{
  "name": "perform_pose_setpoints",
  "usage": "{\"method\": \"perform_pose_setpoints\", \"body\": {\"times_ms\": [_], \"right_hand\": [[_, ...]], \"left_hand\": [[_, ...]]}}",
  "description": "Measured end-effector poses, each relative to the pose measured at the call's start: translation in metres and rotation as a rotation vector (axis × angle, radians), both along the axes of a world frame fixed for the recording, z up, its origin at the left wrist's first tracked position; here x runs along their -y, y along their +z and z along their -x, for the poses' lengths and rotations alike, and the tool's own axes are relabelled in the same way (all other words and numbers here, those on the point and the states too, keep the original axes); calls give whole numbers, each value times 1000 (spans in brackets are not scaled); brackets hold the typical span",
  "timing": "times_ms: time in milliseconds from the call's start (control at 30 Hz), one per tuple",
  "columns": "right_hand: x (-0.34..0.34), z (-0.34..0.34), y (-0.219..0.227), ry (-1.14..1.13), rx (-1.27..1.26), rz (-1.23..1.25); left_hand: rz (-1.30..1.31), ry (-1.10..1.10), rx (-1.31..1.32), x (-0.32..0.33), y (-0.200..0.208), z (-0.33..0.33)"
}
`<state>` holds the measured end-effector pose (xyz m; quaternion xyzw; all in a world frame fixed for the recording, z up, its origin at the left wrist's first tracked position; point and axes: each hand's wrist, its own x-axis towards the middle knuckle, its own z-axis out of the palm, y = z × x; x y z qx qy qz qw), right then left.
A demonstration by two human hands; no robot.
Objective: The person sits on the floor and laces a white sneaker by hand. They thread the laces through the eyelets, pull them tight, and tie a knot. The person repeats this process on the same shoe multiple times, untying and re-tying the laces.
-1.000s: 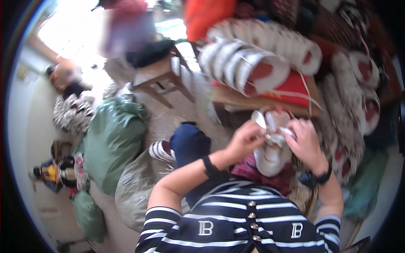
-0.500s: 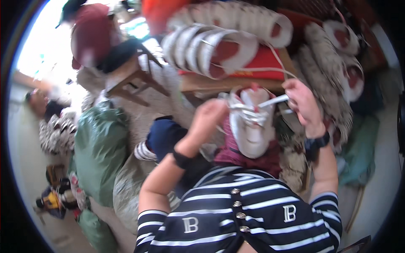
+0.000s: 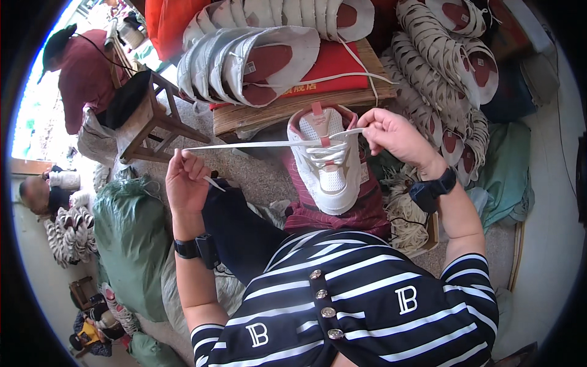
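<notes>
A white shoe upper (image 3: 331,178) with a pink lining and tongue tab rests on a maroon striped cloth (image 3: 304,214) over my lap, toe toward me. White lace crosses its front. Out to the left, my left hand (image 3: 187,183) is closed on a white shoelace (image 3: 244,145), pulled taut from the eyelets; its loose tip sticks out below the fingers. Just right of the shoe's opening, my right hand (image 3: 394,137) pinches the lace's other part, a short stretch that runs back to the shoe.
Nested white shoe uppers (image 3: 278,61) lie on a wooden bench (image 3: 235,120) with a red packet ahead. More stacks (image 3: 428,79) stand right, above a box of loose laces (image 3: 406,226). Left are a green sack (image 3: 128,238), a wooden stool (image 3: 143,122) and other people.
My left hand has swung out leftward from beside the shoe, drawing a long stretch of lace with it. My right hand has come closer to the shoe's opening. The view has shifted.
</notes>
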<state>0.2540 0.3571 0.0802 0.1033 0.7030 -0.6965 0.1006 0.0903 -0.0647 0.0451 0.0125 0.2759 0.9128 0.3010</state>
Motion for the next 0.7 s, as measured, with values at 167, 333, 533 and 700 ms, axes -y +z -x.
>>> {"method": "perform_pose_setpoints", "body": {"times_ms": [167, 333, 533, 700], "right_hand": [[4, -8, -6, -35, -381, -1102], [7, 0, -16, -265, -411, -669], [16, 9, -14, -306, -154, 129], [2, 6, -6, -320, -307, 536]], "left_hand": [[-57, 176, 83, 6, -4, 3], [-186, 351, 173, -10, 15, 5], [-290, 388, 100, 66, -13, 30], [-125, 416, 61, 73, -5, 24]]}}
